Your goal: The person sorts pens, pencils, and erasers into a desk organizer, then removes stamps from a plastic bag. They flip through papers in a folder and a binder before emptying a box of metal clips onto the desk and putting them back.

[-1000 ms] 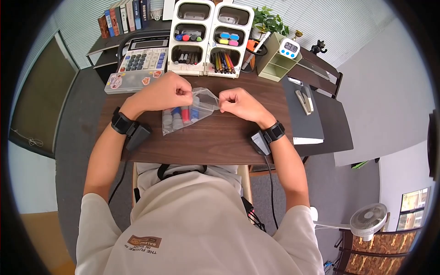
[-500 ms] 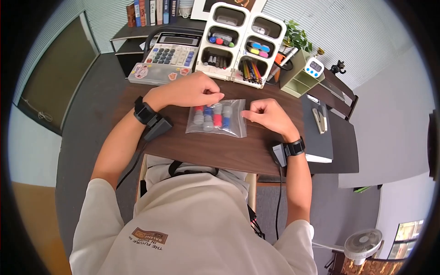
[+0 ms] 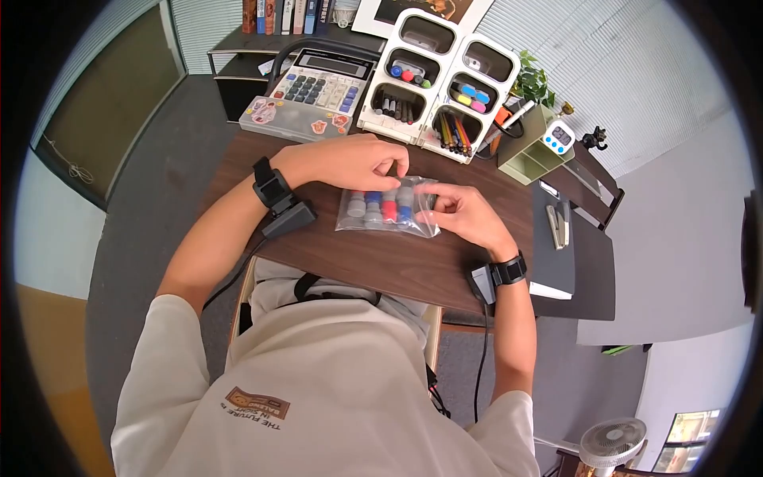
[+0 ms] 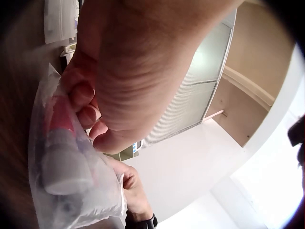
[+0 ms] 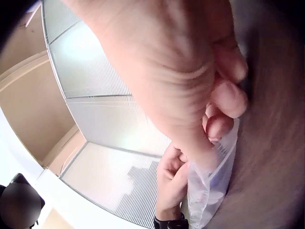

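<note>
Clear bag [image 3: 424, 228] lies flat-ish on the worktop [image 3: 358, 250], in front of the person. Clock positions below are from the bag, head view.

Hands: left hand [image 3: 350, 162] at 11, curled, thumb and fingertips close together at the upper edge; reads as a light pinch, grip partly hidden. Right hand [image 3: 470, 219] at 3, thumb and index on the right end, film between them, other fingers curled. Neither is spread wide.

Progress: grey, red and blue cylinders [image 3: 389, 211] are inside, side by side; I see none loose outside. So contents look in. Not done, by my read: both hands are on the film, bag not released. Seal status: can't tell, film too blurry in both wrist views.

Nearby: calculator [image 3: 318, 86] at 11, white organizer [image 3: 411, 83] at 12 to 1, stapler [image 3: 554, 227] at 3, beyond the right hand.
</note>
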The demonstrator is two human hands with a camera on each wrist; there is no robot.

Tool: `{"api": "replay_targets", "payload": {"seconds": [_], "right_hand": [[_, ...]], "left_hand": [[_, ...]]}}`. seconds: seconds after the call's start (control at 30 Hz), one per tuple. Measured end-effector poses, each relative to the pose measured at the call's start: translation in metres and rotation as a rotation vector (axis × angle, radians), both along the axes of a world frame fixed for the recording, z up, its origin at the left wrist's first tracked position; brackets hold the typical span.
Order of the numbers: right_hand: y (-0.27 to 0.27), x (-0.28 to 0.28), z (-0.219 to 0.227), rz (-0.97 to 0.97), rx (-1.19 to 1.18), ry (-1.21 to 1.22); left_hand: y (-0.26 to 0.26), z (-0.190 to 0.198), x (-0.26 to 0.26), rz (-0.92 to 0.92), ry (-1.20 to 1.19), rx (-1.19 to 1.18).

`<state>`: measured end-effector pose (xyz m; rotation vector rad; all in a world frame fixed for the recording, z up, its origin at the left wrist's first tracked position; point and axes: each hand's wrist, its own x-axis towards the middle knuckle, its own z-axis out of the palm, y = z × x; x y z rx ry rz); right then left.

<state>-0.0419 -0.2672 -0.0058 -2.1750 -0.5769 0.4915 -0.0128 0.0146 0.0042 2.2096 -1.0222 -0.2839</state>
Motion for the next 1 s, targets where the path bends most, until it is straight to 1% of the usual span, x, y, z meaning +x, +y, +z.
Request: {"api": "replay_targets", "payload": {"seconds": [0.1, 0.23, 0.3, 0.4, 0.63, 0.7, 0.93, 1.0], "right_hand": [[0.007, -0.008, 0.008, 0.042, 0.057, 0.015], [0.008, -0.006, 0.004, 0.062, 0.069, -0.024], [0.010, -0.005, 0.003, 0.054, -0.060, -0.070], [0.014, -0.007, 0.005, 0.044, -0.095, -0.133], [0.016, -0.006, 0.003, 0.013, -0.080, -0.150], [0.013, -0.003, -0.004, 0.018, -0.043, -0.196], [0.010, -0.002, -0.001, 0.039, -0.037, -0.239], [0.004, 0.003, -0.004, 0.041, -0.099, -0.276]], "left_hand": [[-0.001, -0.001, 0.001, 0.004, 0.008, 0.002], [0.000, -0.002, 0.002, -0.005, 0.023, 0.003], [-0.001, -0.001, 0.002, -0.003, 0.029, 0.010], [0.000, -0.001, 0.003, -0.008, 0.030, 0.015], [-0.002, 0.000, 0.002, -0.008, 0.009, 0.005], [-0.002, -0.001, 0.003, -0.011, 0.008, 0.018], [-0.001, -0.001, 0.003, -0.027, 0.041, 0.007], [-0.001, -0.001, 0.003, -0.029, 0.046, 0.012]]}}
